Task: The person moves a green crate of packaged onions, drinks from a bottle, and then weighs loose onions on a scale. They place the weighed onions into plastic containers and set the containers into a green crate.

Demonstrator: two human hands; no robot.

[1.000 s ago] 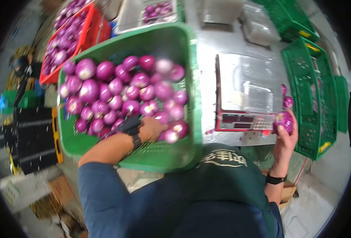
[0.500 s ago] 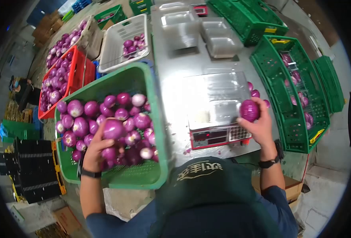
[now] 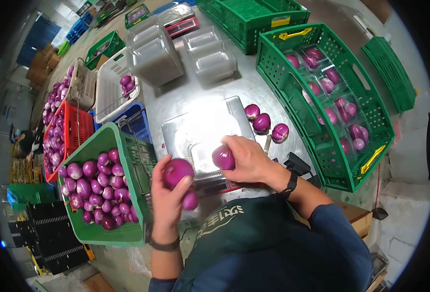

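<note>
Weighing out a portion of onions looks to be the step in hand. At nine o'clock of the scale [image 3: 206, 131] stands the green crate of onions [image 3: 98, 190]. The left hand [image 3: 169, 199] has its grip wrapped round two onions [image 3: 177, 171], lifted clear of that crate, just left of the scale. The right hand [image 3: 246, 158] has its grip closed over one onion [image 3: 223, 157] at the scale's near edge. I judge the next move needs each onion set gently onto the pan. Three loose onions [image 3: 263, 122] lie on the desk [image 3: 186, 95] at two o'clock.
</note>
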